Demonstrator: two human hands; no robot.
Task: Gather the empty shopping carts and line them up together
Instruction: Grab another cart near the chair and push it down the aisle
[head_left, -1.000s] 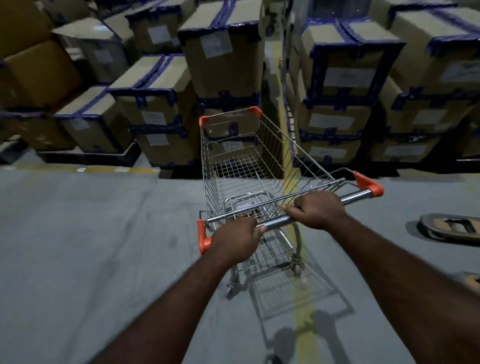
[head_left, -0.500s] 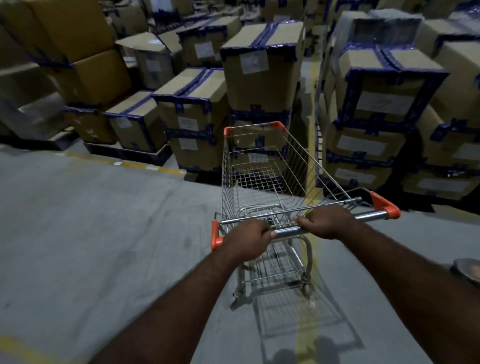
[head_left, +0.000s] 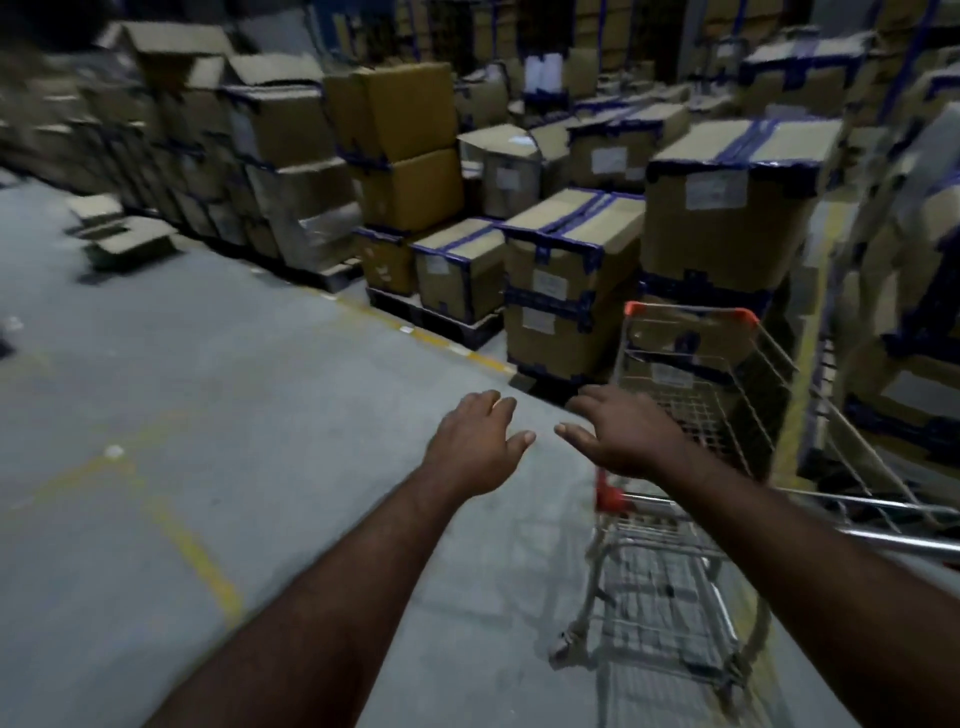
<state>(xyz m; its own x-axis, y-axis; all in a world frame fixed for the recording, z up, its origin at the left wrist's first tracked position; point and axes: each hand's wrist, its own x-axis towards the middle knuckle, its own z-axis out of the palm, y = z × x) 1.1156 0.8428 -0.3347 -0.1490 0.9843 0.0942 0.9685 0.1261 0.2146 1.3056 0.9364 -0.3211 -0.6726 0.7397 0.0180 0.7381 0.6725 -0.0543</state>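
Observation:
An empty wire shopping cart (head_left: 727, 395) with orange corner caps stands at the right, its basket front close to the stacked boxes. Its steel handle bar (head_left: 883, 540) runs under my right forearm. My left hand (head_left: 475, 449) floats to the left of the cart with fingers spread, holding nothing. My right hand (head_left: 623, 434) hovers above the cart's near left corner, also spread and off the handle.
Stacks of taped cardboard boxes (head_left: 566, 291) on pallets line the far side behind a yellow floor line (head_left: 431, 338). Loose flattened boxes (head_left: 124, 244) lie on the floor at left. Grey concrete floor (head_left: 208, 441) stretches to the left.
Both hands have let go of the cart handle and lifted away. The view has swung left, so the cart now sits at the right.

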